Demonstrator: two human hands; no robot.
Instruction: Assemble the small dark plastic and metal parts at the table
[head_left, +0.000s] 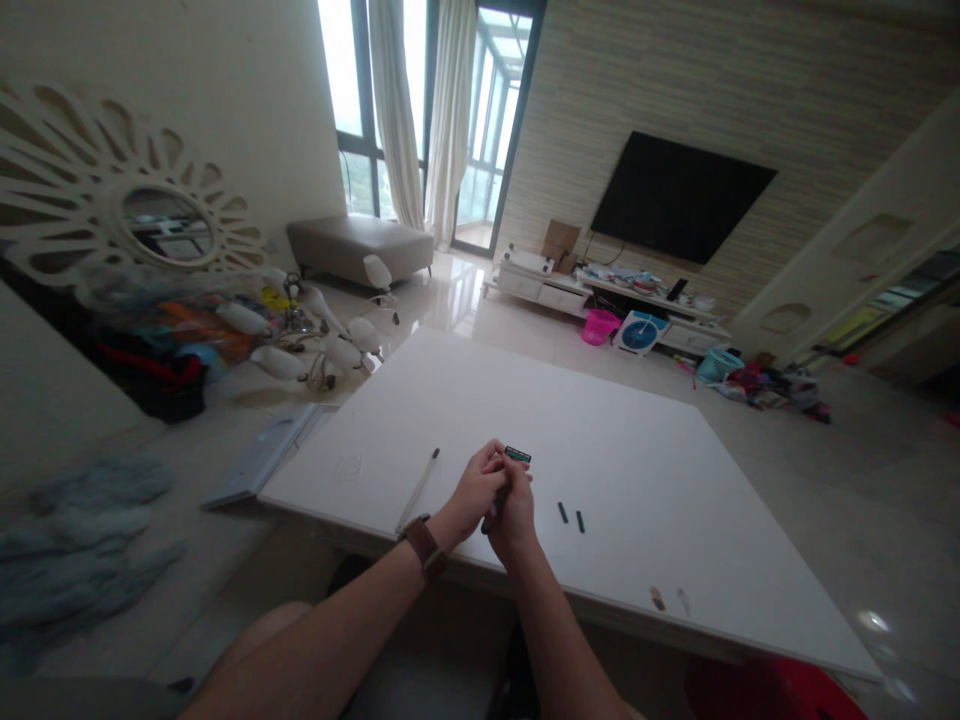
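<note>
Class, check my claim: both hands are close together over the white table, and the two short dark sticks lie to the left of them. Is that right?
Not quite: in the head view, the two short dark sticks lie to the right of the hands. Those are indeed close together over the white table.

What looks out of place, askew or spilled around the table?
The many-armed light fixture on the floor, left of the white table: that kind usually hangs. On the table I see no spill; the two small dark strips lie side by side.
</note>
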